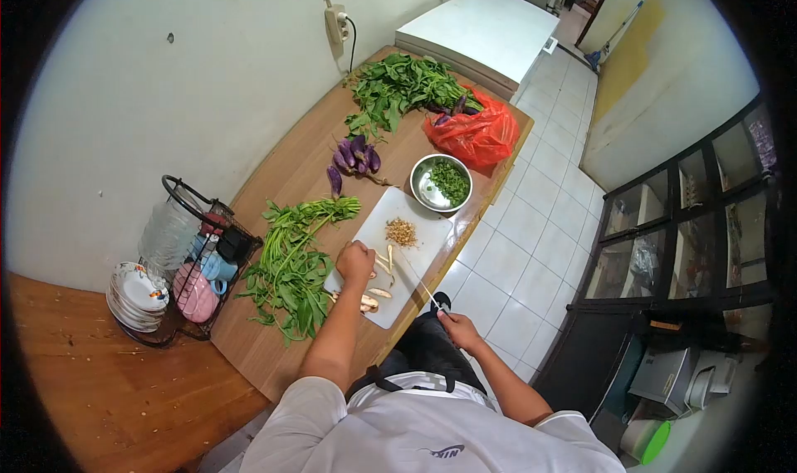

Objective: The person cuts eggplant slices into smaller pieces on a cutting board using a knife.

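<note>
My right hand point(459, 330) is closed around the handle of a knife point(421, 280), whose thin blade reaches over the white cutting board point(423, 253). On the board's left edge my left hand point(355, 261) is closed, knuckles up; what its fingers hold is hidden. Long pale root pieces point(379, 293) lie beside and below that hand. A pile of finely chopped yellowish bits point(401, 232) sits higher on the board. Past its far end stands a metal bowl point(418, 192) with chopped greens point(448, 182) inside.
Leafy greens point(290, 282) lie left of the board, purple eggplants point(357, 155) beyond it. At the table's far end are more greens point(398, 91) and a red plastic bag point(481, 133). A dish rack point(224, 232) stands left; a dark cabinet point(664, 224) lines the right.
</note>
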### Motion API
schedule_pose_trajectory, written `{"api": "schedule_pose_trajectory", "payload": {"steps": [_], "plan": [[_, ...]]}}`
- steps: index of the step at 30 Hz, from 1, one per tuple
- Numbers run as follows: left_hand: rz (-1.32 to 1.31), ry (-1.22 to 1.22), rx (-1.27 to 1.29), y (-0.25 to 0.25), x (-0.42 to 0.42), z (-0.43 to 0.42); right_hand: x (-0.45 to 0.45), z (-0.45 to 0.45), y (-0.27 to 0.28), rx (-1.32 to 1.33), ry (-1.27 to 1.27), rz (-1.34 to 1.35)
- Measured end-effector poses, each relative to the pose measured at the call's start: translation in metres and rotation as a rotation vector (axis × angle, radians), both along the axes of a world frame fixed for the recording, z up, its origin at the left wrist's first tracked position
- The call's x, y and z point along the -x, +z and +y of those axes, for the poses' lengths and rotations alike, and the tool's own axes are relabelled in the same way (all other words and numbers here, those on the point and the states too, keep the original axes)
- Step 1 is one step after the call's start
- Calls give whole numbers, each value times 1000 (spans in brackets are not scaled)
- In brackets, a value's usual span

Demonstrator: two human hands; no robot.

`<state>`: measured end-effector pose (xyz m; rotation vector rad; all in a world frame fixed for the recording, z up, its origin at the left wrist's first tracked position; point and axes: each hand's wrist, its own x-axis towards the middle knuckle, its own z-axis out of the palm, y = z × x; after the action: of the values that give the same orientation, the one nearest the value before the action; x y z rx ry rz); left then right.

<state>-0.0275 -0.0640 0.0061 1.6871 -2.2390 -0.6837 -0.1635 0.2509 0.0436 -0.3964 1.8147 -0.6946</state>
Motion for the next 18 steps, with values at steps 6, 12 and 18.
{"api": "schedule_pose_trajectory", "payload": {"steps": [6, 12, 18], "plan": [[-71, -70, 144, 1, -34, -2, 1, 8, -7, 77, 1, 72], [-74, -112, 286, 23, -40, 12, 6, 7, -5, 72, -19, 30], [227, -349, 128, 23, -11, 22, 15, -7, -11, 16, 85, 69]]}}
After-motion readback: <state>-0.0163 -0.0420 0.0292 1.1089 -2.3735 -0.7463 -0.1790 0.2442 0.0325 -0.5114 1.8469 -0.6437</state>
